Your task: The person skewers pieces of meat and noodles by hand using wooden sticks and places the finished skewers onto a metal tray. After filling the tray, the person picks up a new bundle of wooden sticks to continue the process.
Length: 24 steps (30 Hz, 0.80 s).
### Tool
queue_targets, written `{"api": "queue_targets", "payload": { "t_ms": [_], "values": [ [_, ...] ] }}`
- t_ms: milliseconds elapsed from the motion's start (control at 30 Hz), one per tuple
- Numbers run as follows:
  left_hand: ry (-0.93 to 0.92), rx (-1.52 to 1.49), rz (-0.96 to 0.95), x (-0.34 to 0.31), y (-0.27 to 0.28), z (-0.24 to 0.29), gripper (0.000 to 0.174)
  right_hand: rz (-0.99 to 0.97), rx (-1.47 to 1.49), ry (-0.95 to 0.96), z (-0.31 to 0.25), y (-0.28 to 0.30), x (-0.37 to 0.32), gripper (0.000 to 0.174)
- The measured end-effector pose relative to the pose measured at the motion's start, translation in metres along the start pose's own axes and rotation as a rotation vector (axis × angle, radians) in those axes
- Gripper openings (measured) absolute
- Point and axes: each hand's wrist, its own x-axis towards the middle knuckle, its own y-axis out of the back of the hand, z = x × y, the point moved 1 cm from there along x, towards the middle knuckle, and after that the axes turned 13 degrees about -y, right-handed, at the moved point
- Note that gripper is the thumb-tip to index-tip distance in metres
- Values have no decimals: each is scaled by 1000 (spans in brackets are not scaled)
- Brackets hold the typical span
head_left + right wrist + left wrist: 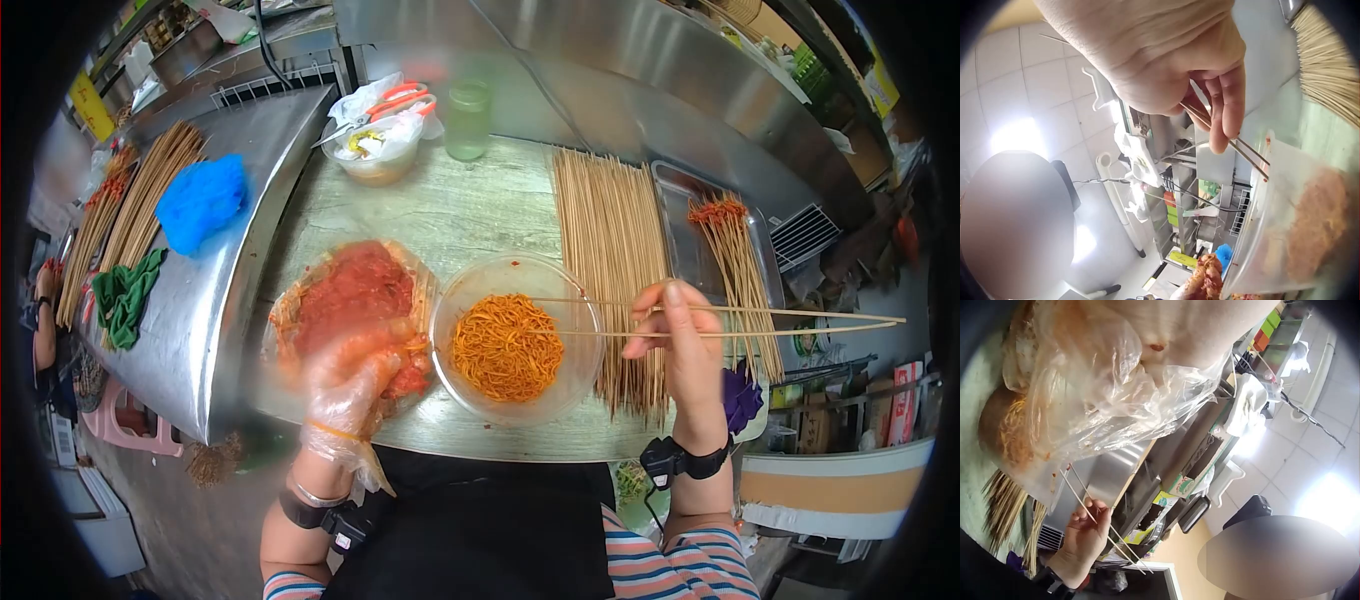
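My right hand (685,335) pinches two thin bamboo skewers (800,313) between thumb and fingers. Their near ends reach over a clear round plastic bowl (583,385) that holds a tangle of orange-red, sauce-coated strands (507,350). My left hand (350,375) wears a clear plastic glove, smeared red and banded at the wrist. It hovers by the bowl's left side, overlapping a plastic bag (290,300) of red minced-looking food (365,285). Glove and blur hide its fingers, so I cannot tell whether they grip anything. In the left wrist view, the glove's loose plastic (1097,394) fills much of the top.
Bare bamboo skewers (612,230) lie in a wide row right of the bowl. Beyond sits a metal tray (668,185) with loaded skewers (725,215). Behind stand a tub (380,165) with orange-handled scissors (400,98) and a green cup (468,120). A blue bag (203,203) lies left.
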Motion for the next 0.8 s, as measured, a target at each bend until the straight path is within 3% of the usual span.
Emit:
{"api": "queue_targets", "payload": {
  "t_ms": [367,800],
  "values": [
    [-16,46,20,-2,1,1,24,-57,-16,109,14,-29,16,37],
    [29,-33,-2,-4,-4,7,26,28,438,20,32,-6,27,38]
  ]
}}
